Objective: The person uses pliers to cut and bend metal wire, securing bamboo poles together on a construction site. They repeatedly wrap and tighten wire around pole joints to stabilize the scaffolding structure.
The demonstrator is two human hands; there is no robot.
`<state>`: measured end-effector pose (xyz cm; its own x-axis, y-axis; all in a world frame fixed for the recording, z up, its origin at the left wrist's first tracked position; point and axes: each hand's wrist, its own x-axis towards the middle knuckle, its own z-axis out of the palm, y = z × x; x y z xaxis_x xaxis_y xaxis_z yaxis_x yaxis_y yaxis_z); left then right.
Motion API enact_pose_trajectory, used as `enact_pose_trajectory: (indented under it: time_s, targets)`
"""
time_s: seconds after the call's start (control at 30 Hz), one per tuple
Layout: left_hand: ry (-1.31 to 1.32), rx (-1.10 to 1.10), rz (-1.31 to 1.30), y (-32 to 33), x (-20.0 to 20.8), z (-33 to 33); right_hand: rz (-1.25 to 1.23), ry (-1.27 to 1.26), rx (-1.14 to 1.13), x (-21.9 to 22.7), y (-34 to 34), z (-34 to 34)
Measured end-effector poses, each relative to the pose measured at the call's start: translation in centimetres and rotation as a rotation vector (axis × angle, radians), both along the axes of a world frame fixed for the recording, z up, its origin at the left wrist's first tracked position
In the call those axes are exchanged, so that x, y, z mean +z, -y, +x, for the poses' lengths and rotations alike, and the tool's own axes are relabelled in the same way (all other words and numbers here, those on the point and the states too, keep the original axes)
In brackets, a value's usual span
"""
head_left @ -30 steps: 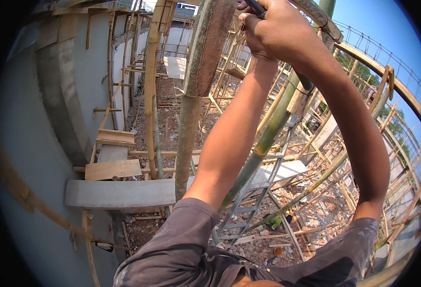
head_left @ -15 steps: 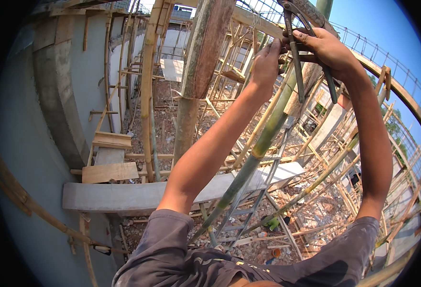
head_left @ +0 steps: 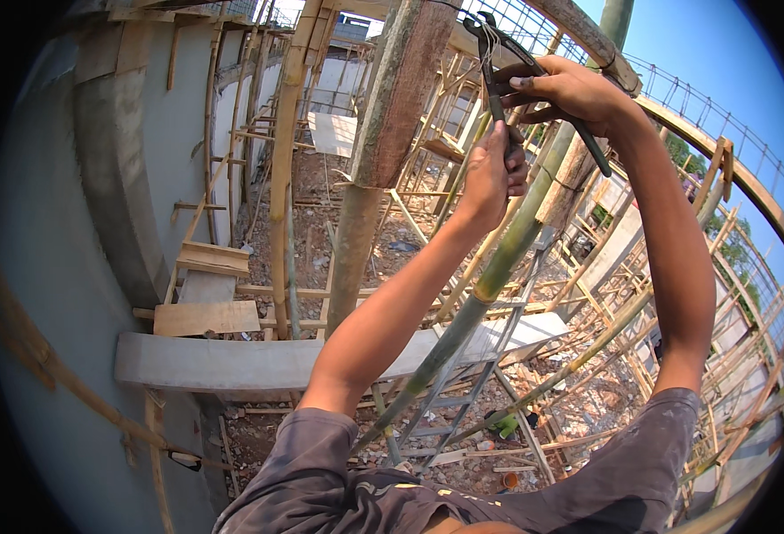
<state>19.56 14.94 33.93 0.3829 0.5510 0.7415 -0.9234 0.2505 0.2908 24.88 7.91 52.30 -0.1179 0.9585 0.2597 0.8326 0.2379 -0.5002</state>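
Observation:
A pair of long-handled pincers (head_left: 486, 55) is raised in front of me at the top, its two handles spread apart. Around the lower end of one handle my left hand (head_left: 491, 173) is closed. My right hand (head_left: 579, 96) holds the other handle, whose end sticks out below the palm. Thin pale wire (head_left: 492, 37) hangs by the jaws; whether they grip it I cannot tell. Left of the tool stands a rough wooden post (head_left: 401, 93), with dark wire near its top. A round pole (head_left: 588, 40) slants past behind my right hand.
A thick green bamboo pole (head_left: 499, 267) slopes down between my arms, beside a metal ladder (head_left: 452, 392). Below lies a pale concrete beam (head_left: 231, 360). A grey wall (head_left: 44, 222) rises at left. Bamboo scaffolding and rubble-strewn ground (head_left: 579, 400) spread below.
The pincers have moved left and tilted, toward the wooden post. My left hand has come down from beside the tool and closed on one handle. My right hand has shifted slightly left.

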Motion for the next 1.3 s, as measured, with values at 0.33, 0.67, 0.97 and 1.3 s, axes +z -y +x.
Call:
enact_pose_trajectory:
  time_s: [0.33,0.67,0.97,1.3]
  targets:
    - [0.1,-0.083,-0.024,0.5,1.0,1.3,-0.028,0.003,0.107,0.9,0.0,0.2]
    - [0.207,-0.132,-0.054,2.4,2.8,2.2,0.099,0.146,0.044,-0.7,-0.3,-1.8]
    - [0.182,0.176,-0.021,1.6,1.7,1.9,0.329,0.523,-0.211,-1.0,1.2,-3.7]
    - [-0.497,-0.011,0.207,8.2,-0.2,-2.2,0.833,1.63,-0.396,0.5,2.8,-4.1]
